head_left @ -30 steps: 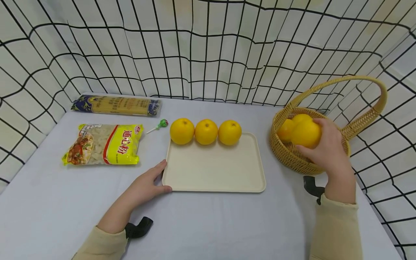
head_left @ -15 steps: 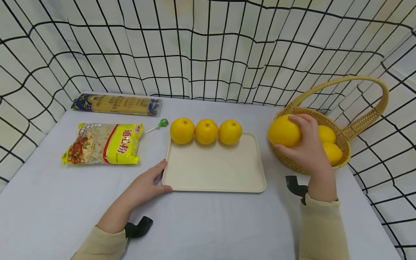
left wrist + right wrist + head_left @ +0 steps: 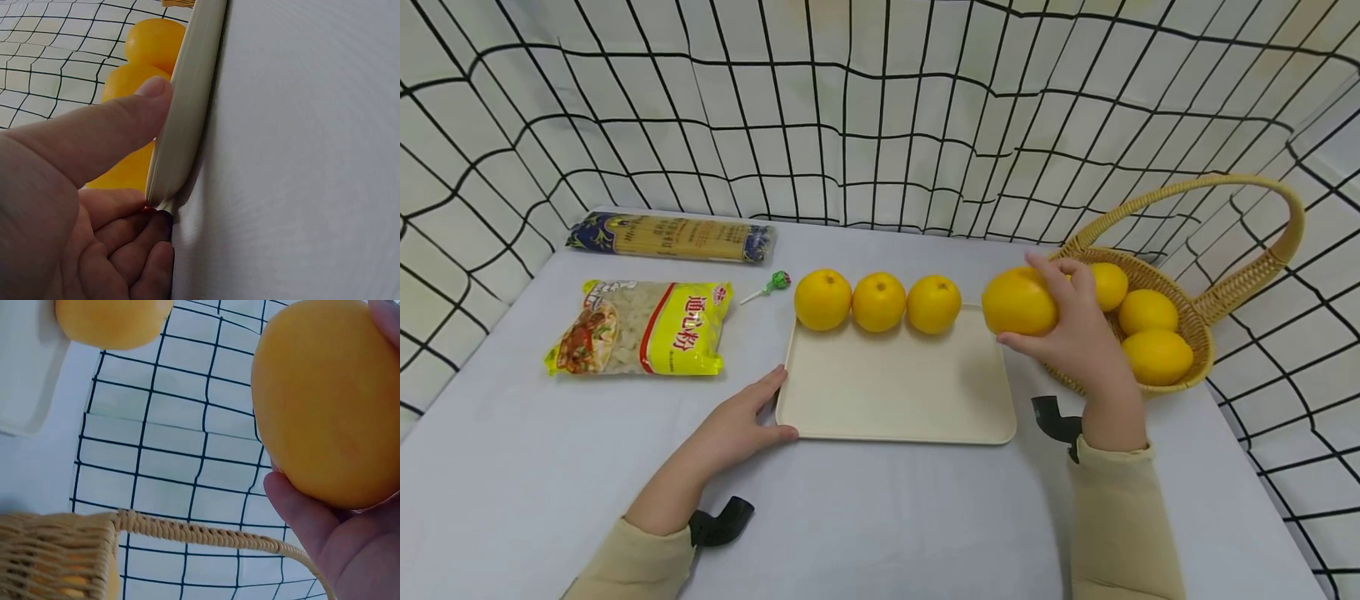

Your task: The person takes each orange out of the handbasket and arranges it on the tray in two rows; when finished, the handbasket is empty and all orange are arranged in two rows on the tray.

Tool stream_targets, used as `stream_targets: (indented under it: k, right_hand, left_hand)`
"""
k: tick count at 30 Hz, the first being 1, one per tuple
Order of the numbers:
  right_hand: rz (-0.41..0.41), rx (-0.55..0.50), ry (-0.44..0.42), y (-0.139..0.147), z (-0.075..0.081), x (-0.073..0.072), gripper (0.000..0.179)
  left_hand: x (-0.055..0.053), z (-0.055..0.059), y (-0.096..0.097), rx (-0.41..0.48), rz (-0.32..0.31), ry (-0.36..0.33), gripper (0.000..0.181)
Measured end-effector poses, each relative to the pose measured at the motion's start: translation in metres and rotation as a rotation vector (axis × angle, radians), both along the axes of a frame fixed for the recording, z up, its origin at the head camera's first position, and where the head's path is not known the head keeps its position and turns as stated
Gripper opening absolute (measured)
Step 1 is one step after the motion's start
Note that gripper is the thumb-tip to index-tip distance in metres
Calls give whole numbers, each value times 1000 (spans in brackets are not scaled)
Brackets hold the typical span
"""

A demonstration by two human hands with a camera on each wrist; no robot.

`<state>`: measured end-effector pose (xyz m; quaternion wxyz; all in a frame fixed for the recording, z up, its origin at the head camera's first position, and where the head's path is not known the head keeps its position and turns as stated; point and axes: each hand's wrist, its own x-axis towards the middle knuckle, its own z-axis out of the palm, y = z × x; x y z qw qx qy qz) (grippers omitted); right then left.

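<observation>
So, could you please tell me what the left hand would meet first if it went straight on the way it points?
The left hand would meet the tray first; it touches it around the near left corner. Beyond that, the leftmost yellow fruit seems next in line, though depth is unclear.

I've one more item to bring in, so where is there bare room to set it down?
Free: the front of the cream rectangular tray, bordered behind by three round yellow fruits; the white tabletop between the two beige sleeves, in front of the tray. Crowded: the tray's back edge, and the round tan wicker basket holding more fruits.
</observation>
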<state>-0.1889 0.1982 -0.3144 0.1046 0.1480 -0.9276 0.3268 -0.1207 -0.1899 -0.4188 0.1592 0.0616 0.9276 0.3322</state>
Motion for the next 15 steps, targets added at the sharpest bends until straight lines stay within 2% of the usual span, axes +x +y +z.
stream_targets:
  k: [2,4,9,15]
  right_hand:
    - [7,-3,10,-2,-3,-1,82]
    - [25,-13,55,-4,-7,-2,76]
    - [36,-23,139,-10,-10,-4,79]
    - [-41,-9,118,-15,-10,-3,82]
  left_hand:
    - [0,0,0,-2,0,-2,91]
    - [-1,1,0,-3,1,-7,92]
    - [-1,1,-1,-5,1,-10,92]
    - [0,1,0,3,1,-16,92]
